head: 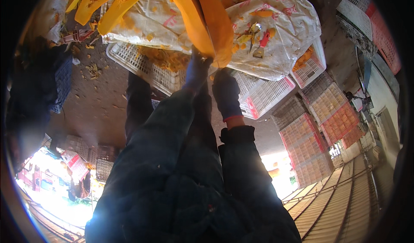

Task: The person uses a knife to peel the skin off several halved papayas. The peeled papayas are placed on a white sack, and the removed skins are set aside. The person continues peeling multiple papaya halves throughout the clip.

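A long orange-fleshed squash, its skin pared off, lies lengthwise on a white woven plastic sheet, with a long dark split down its middle. My left hand, in a blue glove, holds the squash's near end from the left. Just right of it, my right hand, in a dark glove, is closed at that end; a thin blade, apparently a knife's, runs from it into the split. Most of the blade and its handle are hidden. A red-handled peeler lies on the sheet to the right, beside peel scraps. Cut squash pieces lie upper left.
Below the sheet's near edge stand a plastic crate of orange peelings and a white-and-red crate. Stacked crates rise at right. At the left are a person in dark clothing and a blue crate. Scraps litter the ground.
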The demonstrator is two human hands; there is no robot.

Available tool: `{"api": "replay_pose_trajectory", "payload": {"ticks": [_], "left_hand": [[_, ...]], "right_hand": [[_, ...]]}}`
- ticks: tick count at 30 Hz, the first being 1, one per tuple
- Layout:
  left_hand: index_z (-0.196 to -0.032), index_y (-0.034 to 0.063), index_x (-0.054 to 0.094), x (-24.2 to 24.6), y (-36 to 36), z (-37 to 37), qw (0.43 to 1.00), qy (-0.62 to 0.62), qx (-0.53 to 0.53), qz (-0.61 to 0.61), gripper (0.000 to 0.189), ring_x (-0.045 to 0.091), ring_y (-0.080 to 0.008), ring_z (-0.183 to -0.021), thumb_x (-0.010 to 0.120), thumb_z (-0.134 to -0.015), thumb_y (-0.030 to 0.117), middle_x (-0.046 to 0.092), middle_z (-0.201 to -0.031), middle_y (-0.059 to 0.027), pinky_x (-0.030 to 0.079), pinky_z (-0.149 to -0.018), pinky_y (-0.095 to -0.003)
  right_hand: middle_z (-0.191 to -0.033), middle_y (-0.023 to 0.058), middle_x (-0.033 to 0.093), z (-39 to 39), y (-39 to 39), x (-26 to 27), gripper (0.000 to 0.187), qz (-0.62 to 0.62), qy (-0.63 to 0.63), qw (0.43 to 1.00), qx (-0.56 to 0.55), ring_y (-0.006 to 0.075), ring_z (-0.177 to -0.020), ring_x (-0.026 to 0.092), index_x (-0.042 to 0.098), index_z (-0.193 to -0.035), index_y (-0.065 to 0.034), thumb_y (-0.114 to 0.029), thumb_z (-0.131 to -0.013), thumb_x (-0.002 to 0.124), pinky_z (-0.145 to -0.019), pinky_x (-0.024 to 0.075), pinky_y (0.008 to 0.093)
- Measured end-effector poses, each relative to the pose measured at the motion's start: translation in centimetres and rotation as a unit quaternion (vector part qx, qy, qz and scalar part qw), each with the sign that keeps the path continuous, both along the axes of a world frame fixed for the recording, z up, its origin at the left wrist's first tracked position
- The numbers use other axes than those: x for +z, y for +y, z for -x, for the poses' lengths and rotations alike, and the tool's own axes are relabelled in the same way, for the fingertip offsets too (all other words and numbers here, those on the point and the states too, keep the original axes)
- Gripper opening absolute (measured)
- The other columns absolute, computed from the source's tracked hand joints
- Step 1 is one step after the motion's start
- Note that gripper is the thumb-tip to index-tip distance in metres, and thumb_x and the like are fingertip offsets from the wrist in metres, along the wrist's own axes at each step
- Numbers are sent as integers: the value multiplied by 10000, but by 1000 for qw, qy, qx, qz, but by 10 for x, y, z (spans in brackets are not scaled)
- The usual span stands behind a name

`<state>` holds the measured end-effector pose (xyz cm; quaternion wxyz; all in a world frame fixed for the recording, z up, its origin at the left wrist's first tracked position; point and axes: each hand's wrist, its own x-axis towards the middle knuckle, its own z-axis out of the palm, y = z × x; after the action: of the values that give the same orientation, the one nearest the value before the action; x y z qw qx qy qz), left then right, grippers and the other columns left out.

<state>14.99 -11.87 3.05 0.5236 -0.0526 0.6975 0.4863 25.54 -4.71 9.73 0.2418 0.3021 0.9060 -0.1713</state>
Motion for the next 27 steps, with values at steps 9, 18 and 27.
{"api": "replay_pose_trajectory", "payload": {"ticks": [9,18,27], "left_hand": [[-1513,-25,287,-27,-14,-11,982,173,-69,7,796,493,-468,-1321,730,-912,251,491,-1429,-310,429,-1063,-481],[-1565,0,193,-28,-11,-18,988,132,78,22,890,487,-464,-1323,733,-901,244,460,-1460,-294,429,-1071,-475],[-1560,23,212,-5,7,-10,995,67,26,72,862,518,-466,-1303,722,-912,275,488,-1458,-282,443,-1042,-495]], "right_hand": [[-715,216,681,69,12,52,258,29,-38,998,-50,407,-703,698,601,-964,-19,-249,-1034,506,-612,548,518],[-770,241,697,94,17,46,212,33,-47,998,2,422,-746,713,619,-954,3,-189,-984,536,-665,571,517],[-737,232,685,74,35,11,208,18,-101,995,-16,429,-720,697,606,-956,-16,-204,-995,526,-658,560,531]]}}
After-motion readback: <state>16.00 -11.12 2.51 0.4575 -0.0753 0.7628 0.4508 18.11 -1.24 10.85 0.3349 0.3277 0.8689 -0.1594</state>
